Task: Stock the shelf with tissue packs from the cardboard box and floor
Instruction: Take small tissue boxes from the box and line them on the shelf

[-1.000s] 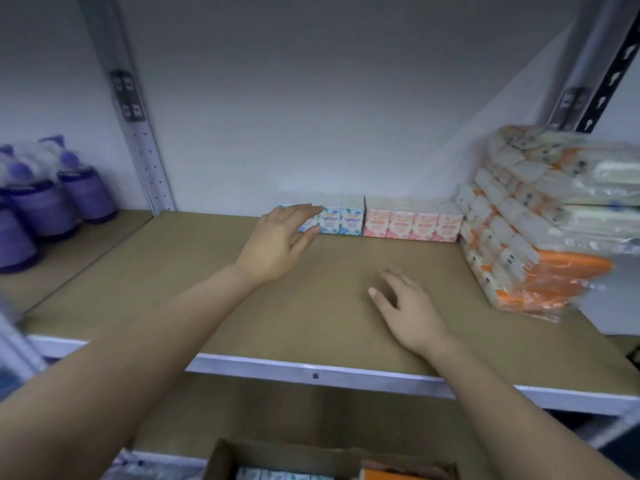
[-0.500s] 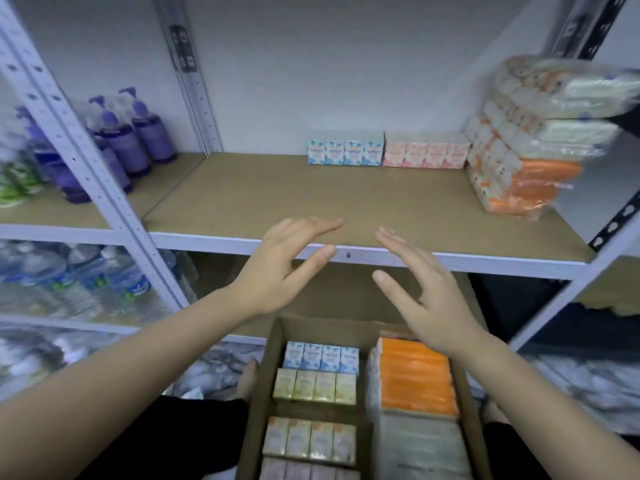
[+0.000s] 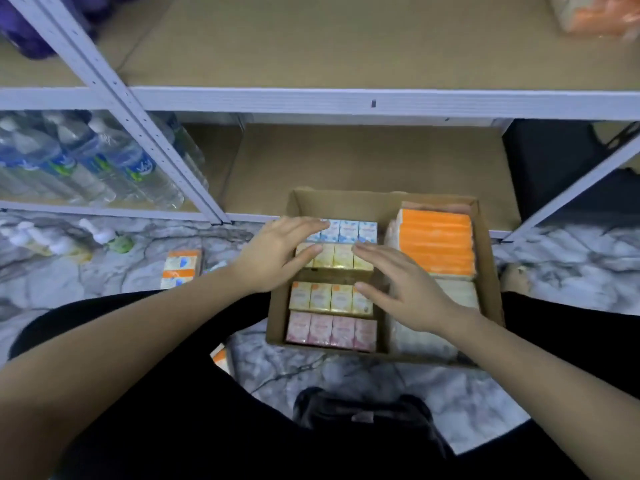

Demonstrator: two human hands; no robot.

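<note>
- Reaching into the cardboard box (image 3: 485, 271) with both hands flat and fingers straight, I hold nothing yet; left hand (image 3: 277, 252) and right hand (image 3: 403, 289) bracket the yellow row of tissue packs (image 3: 334, 256), which I judge is the next lift.
- Palms face each other so I can squeeze a whole row by its ends, rather than pick packs singly.
- Rows fill the box's left half: blue row (image 3: 348, 231) farthest, then yellow, second yellow row (image 3: 330, 297), pink row (image 3: 330, 329) nearest.
- Each row's long axis runs left to right; packs stand printed faces up.
- Orange bundle (image 3: 438, 242) fills the right half, long axis near to far.
- Another pack on the floor (image 3: 180, 268) lies left of the box.
- The shelf (image 3: 346, 100) waits beyond, its board far of the box.
</note>
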